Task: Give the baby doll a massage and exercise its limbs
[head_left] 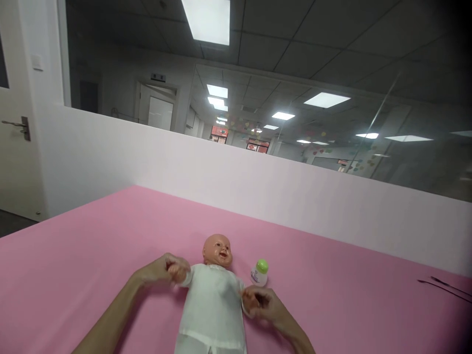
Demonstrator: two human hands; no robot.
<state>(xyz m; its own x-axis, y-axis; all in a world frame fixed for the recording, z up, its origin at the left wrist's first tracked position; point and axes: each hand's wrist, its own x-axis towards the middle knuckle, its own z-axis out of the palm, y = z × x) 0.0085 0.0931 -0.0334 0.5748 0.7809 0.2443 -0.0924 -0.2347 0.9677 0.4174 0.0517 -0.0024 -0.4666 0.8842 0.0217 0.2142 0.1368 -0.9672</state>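
Note:
A bald baby doll (213,305) in a white top and white bottoms lies on its back on the pink table (121,221), its head toward the far wall. My left hand (164,269) is closed around the doll's hand on the left of the picture. On the other side, my right hand (266,304) grips the doll's other hand, close to its body. Just beyond my right hand stands a small clear bottle (259,273) with a green lid, near the doll's shoulder. The doll's lower legs fall outside the picture.
Two thin dark cords or rods (448,287) lie at the right edge of the table. A low white wall (236,172) with a glass window above borders the far side. A door (14,128) with a metal handle is at the left.

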